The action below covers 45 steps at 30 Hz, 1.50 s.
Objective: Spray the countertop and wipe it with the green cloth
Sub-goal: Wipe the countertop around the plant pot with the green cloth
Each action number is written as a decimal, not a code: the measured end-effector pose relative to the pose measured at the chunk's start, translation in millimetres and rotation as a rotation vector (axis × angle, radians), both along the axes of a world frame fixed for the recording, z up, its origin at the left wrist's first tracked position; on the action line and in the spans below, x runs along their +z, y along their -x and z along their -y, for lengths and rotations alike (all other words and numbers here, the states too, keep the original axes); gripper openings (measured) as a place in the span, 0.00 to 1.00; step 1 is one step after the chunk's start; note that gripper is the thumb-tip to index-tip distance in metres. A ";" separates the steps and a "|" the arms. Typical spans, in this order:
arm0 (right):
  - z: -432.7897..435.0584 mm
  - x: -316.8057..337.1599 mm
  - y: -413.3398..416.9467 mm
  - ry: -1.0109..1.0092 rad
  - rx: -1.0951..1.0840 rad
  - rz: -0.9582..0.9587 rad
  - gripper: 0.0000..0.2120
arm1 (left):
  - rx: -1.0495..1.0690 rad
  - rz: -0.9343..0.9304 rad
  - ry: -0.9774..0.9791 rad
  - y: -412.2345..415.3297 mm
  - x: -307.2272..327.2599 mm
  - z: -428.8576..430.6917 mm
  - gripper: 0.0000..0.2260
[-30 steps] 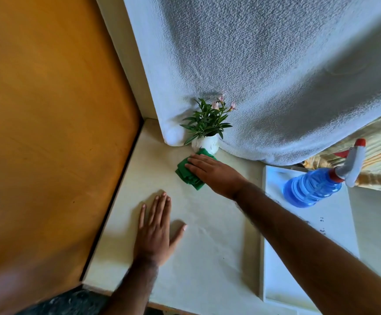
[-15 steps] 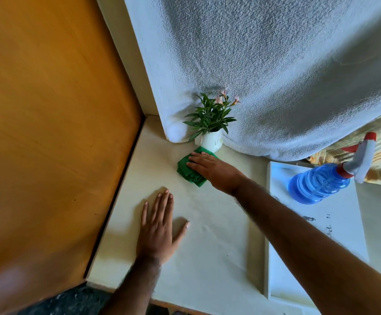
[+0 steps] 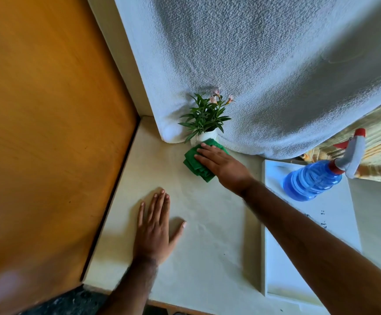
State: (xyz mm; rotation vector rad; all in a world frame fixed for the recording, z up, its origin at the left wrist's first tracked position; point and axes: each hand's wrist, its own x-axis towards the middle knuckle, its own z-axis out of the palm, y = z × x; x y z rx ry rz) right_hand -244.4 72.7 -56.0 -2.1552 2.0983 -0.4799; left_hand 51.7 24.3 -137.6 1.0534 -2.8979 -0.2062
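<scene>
A folded green cloth (image 3: 194, 163) lies on the pale countertop (image 3: 210, 223), right in front of a small white pot. My right hand (image 3: 221, 164) presses flat on the cloth, fingers pointing left, covering its right half. My left hand (image 3: 156, 226) rests palm down on the countertop nearer to me, fingers spread, holding nothing. A blue spray bottle (image 3: 314, 179) with a white and red trigger head stands to the right on a white tray (image 3: 298, 276).
A small potted plant (image 3: 205, 119) with pink flowers stands against a hanging white towel (image 3: 264, 64) at the back. An orange wooden panel (image 3: 48, 133) borders the countertop on the left. A striped yellow cloth (image 3: 380, 153) lies behind the bottle.
My right hand has slid the green cloth a little right and closer to the plant pot. My left hand has stayed flat on the countertop.
</scene>
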 end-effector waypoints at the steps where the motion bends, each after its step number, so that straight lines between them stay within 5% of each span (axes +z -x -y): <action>1: -3.0 -4.6 1.7 -0.024 0.007 0.012 0.24 | -0.002 -0.001 0.002 0.2 0.0 0.0 0.41; 8: -11.0 -17.6 -0.6 -0.136 -0.142 0.224 0.34 | 0.007 0.002 0.007 2.6 1.1 -0.3 0.41; 14: -2.6 -2.6 -17.9 0.060 0.132 0.009 0.22 | 0.010 0.023 -0.012 3.4 2.3 -0.1 0.41; 19: 15.1 1.5 -6.5 0.033 0.087 -0.048 0.23 | 0.007 0.019 -0.007 3.5 3.4 -0.7 0.41; 25: 6.3 -20.2 -13.4 -0.174 -0.063 0.214 0.34 | 0.012 0.043 -0.026 3.6 3.4 -0.4 0.42; 34: 23.2 9.9 -25.5 -0.327 -0.315 0.426 0.31 | 0.021 0.048 -0.050 2.0 4.6 2.1 0.41; 45: -146.1 34.7 -33.8 -0.074 -0.510 0.247 0.36 | -0.012 0.027 -0.068 1.9 12.1 -0.1 0.40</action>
